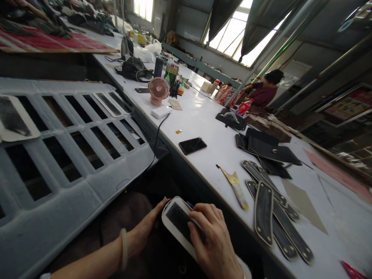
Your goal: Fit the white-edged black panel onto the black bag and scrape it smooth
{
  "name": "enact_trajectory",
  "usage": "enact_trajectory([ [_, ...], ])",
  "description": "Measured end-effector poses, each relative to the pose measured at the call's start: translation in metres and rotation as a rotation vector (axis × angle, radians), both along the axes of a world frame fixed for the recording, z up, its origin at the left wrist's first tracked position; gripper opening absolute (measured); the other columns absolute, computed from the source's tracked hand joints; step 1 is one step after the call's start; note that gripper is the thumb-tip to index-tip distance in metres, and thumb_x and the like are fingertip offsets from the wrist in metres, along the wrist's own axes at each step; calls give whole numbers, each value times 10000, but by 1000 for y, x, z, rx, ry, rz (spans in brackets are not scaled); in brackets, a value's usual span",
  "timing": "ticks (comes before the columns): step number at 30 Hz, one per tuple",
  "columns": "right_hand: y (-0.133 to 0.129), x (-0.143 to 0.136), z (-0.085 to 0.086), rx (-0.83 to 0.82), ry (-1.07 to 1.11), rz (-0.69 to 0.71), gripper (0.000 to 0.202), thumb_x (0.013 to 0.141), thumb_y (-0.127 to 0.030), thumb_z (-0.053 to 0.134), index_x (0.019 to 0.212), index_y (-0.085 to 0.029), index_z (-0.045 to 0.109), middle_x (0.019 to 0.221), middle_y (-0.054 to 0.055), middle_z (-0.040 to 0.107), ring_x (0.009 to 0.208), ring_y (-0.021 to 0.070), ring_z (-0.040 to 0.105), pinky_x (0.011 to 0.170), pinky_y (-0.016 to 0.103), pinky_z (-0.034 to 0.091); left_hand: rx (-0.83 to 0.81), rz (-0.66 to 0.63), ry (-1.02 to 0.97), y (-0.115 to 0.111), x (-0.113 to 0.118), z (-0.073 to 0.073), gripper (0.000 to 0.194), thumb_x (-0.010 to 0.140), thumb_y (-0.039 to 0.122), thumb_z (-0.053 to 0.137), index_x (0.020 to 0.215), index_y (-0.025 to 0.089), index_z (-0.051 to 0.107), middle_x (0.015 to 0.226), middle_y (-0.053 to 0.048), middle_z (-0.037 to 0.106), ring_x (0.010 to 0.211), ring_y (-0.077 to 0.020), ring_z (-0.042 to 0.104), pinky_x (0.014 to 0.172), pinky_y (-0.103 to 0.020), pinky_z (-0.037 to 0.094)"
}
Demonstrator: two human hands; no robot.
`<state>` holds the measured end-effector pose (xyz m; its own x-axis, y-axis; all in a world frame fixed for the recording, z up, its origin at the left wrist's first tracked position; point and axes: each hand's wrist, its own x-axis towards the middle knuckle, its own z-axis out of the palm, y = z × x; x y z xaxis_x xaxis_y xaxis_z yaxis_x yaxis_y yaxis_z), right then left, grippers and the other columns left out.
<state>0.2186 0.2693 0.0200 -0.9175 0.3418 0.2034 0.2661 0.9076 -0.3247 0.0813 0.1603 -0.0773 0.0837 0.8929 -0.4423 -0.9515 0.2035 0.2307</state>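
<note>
White-rimmed panel (pixel 178 217) sits in left hand (pixel 151 220), right hand (pixel 214 237) partly covering, seemingly gripping it, straps (pixel 264 214) nearby.

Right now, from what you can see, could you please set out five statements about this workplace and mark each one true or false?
1. The right hand rests on a white-framed piece. True.
2. The phone lies on the dark straps. False: the phone lies on the white table, apart from the dark straps.
3. Other white-rimmed pieces lie on the slotted grey rack. True.
4. The left hand holds the pink fan. False: the left hand is at the edge of the white-framed piece, and the pink fan stands on the white table.
5. Some of the dark straps overlap one another. True.
</note>
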Motion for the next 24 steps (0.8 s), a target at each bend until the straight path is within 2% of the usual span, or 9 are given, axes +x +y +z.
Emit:
enact_trajectory([
  [4,-2,-19,-7,13,36,-29,338,874,-160,517,1191,-267,559,1241,77,494,1146,274,435,939,474,405,-44,33,43,1,-1,-6,535,838,594,530,1005,114,697,855,-99,736,794,-225,670,792,-313,496],
  [7,-3,-23,-20,-41,9,-78,362,838,-196,586,1186,-297,578,1318,60,458,1242,296,373,1001,494,378,-78,82,54,1,-3,-5,485,846,539,561,1083,133,679,920,-90,739,856,-226,672,802,-304,493],
  [11,-6,-20,-32,-147,-21,-111,460,789,-190,638,1227,-310,562,1333,43,479,1277,293,362,1036,500,369,-80,136,70,1,-3,-1,441,854,463,591,1153,145,655,998,-77,733,973,-241,657,868,-302,472],
  [16,-9,-14,-38,-252,-96,-146,597,742,-151,666,1298,-313,522,1305,51,516,1203,274,460,995,460,431,-62,150,14,1,-2,-1,445,866,445,583,1205,160,627,1058,-74,719,1054,-251,632,939,-318,445],
  [19,-10,-12,-38,-192,-85,-121,625,747,-154,664,1321,-335,496,1308,44,520,1205,276,464,982,456,433,-60,182,10,3,-4,-4,394,859,403,605,1175,171,644,1068,-59,716,1058,-241,631,965,-311,430],
  [24,-14,-14,-31,56,3,-55,574,740,-214,676,1288,-313,534,1435,8,418,1296,320,343,1011,471,329,-48,125,-35,13,-8,-8,348,851,443,604,983,139,709,900,-77,739,874,-226,679,871,-315,477],
])
